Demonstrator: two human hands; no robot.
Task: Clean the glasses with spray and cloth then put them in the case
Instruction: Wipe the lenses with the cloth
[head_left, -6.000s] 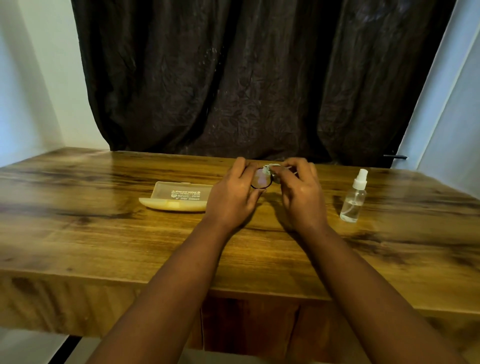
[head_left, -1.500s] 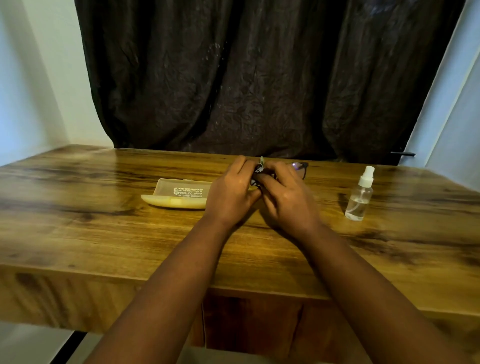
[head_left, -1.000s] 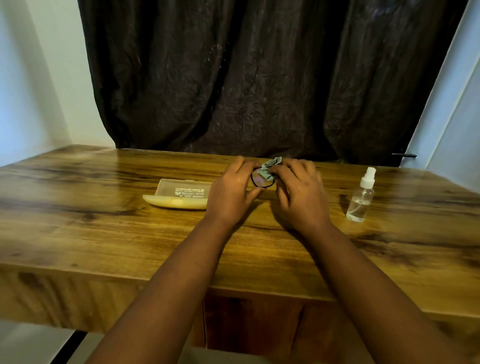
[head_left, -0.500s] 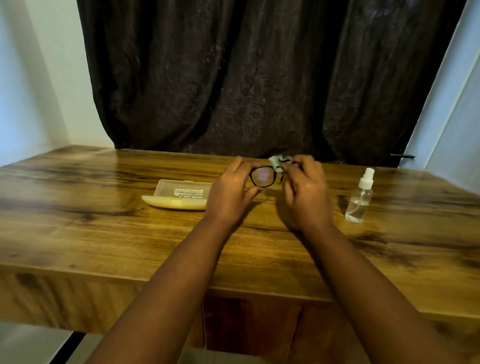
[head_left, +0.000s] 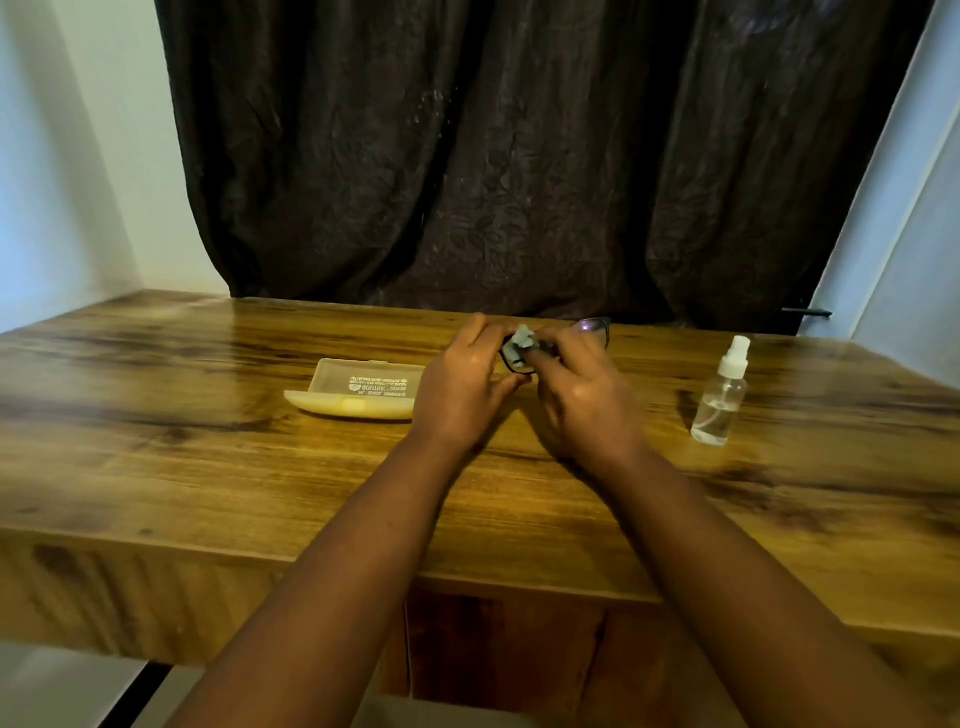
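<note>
Both hands meet above the middle of the glossy brown wood-grain table (head_left: 208, 467); the left hand (head_left: 462, 387) curls its fingers round the left end of the black-framed glasses (head_left: 592, 330), holding them off the tabletop; the right hand (head_left: 582, 400) pinches a small crumpled pale grey-green cloth (head_left: 522, 339) against the left lens, fingers bent round it; the right lens shows past the right hand's knuckles, with a violet glint. Just left of the left hand lies the pale yellow hard plastic glasses case (head_left: 358, 395), open, its translucent lid with printed lettering laid back; what the tray holds cannot be made out. Well to the right stands the small clear plastic spray bottle (head_left: 719, 402) with a white nozzle, upright, with clear liquid in its lower part. A dark brown curtain (head_left: 519, 156) hangs behind the table.
</note>
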